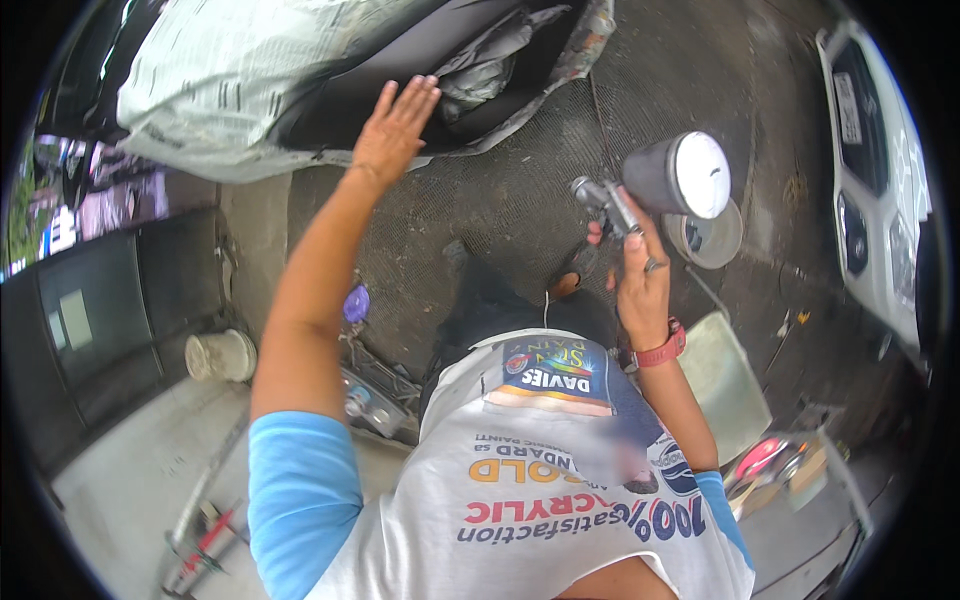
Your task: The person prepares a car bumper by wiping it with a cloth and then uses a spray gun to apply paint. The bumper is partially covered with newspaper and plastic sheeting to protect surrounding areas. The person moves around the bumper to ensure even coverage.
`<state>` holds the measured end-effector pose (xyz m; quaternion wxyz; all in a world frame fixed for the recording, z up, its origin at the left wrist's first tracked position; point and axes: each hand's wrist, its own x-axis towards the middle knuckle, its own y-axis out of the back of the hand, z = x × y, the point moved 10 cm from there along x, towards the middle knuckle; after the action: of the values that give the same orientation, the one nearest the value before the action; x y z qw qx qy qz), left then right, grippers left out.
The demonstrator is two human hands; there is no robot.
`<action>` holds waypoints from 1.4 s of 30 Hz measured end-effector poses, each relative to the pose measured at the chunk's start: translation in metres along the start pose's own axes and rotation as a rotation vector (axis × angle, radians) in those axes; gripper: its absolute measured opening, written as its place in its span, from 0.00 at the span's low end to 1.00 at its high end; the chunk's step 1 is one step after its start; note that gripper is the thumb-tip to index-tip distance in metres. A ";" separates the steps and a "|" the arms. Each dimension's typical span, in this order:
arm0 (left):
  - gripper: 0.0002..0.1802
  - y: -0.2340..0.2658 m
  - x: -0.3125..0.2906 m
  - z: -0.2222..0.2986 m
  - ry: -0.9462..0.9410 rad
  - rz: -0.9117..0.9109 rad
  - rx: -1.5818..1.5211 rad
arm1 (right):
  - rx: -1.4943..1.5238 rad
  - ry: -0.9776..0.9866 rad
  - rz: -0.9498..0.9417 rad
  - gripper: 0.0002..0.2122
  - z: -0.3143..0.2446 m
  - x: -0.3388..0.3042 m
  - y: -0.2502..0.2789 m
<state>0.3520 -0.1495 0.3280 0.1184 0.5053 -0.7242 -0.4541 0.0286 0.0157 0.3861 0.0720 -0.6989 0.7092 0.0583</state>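
Note:
A spray gun (606, 208) with a large grey cup (655, 175) and pale lid is in my right hand (640, 270), its fingers wrapped round the handle. Its metal nozzle points left, toward a dark grey vehicle panel (345, 100). Stretched out to the far left, my left hand (395, 130) is flat and empty, with the fingers extended over the panel's lower edge. Whether the palm touches the surface I cannot tell. Printed masking paper (220, 75) covers the area around the dark panel, and crumpled grey plastic sheeting (480, 75) lies in its recess.
An open bucket (738, 235) stands on the dark floor below the spray gun's cup. To the right is a white vehicle (890, 190). A whitish pail (220, 357), a purple round object (356, 303) and a pale board (715, 385) surround me. A thin hose (597, 110) crosses the floor.

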 end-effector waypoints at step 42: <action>0.38 -0.403 -0.371 0.042 0.471 -0.698 -1.426 | -0.050 0.115 0.542 0.24 -0.018 -0.014 -0.227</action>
<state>0.7487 0.1539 0.0978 0.4113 0.5864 -0.0201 -0.6975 0.2551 0.0221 0.4106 -0.0036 -0.4875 0.8715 0.0530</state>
